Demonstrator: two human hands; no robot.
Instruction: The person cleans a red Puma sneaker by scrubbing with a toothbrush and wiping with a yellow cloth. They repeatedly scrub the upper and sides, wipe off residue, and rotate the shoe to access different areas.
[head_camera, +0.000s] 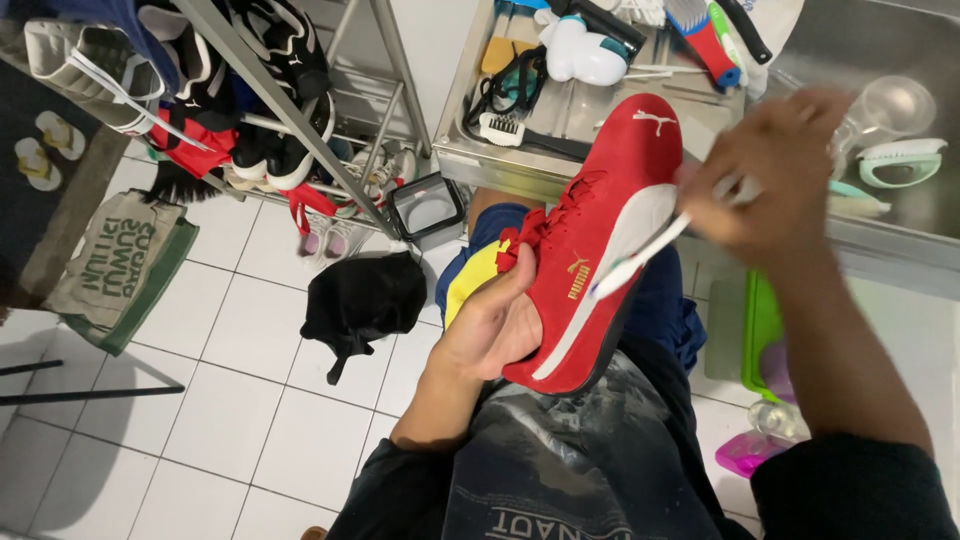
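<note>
So the red suede sneaker (600, 240) sits tilted on its side over the person's lap, toe pointing up toward the steel counter (470, 150), with the fuzzy red upper, a smooth white side panel and a thin dark sole edge along the bottom. The left hand (495, 325) is wrapped around the heel end from underneath, fingers curled in tight near the red laces, so it's clamped on the shoe. The right hand (775, 175) is blurred, closed in a loose fist around a slim white toothbrush (640, 255), and the brush end rests on the white panel of the sneaker. Under both hands there's a crinkly grey plastic apron (580, 470) across the lap. Just past the right hand is a metal sink (900, 60) with a clear plastic cup (885, 105) and a pale green scrub brush (900, 160) in it. Beyond the sneaker's toe the counter holds a white bottle-ish thing (580, 55) and a red-handled brush (705, 45). Left of the left hand, a floppy black cloth (360, 300) lies on glossy white tile, and further out that way a metal rack (290, 110) is stuffed with black and white shoes.
</note>
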